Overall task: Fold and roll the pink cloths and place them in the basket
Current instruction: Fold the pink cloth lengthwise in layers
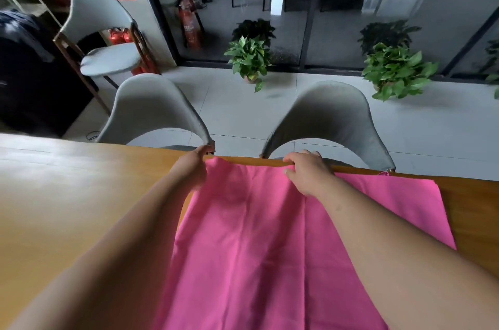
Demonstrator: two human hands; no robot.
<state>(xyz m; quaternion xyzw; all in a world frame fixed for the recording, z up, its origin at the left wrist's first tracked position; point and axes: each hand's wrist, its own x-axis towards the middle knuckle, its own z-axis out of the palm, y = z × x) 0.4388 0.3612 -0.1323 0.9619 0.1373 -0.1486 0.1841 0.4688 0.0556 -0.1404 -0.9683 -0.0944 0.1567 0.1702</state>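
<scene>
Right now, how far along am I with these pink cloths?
Early. Nothing looks rolled, and no basket is in view. The left hand and right hand grip the far edge of the pink cloth spread on the table, seemingly mid-fold. Rolling and basketing remain.

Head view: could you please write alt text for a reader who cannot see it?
A person's left grip and right grip hold the far edge of a pink cloth spread on a wooden table. No basket is in view.

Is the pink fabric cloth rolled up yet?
No, the pink fabric cloth lies spread out, unrolled, on the orange-brown wooden table, with the left hand and right hand gripping its far edge.
</scene>
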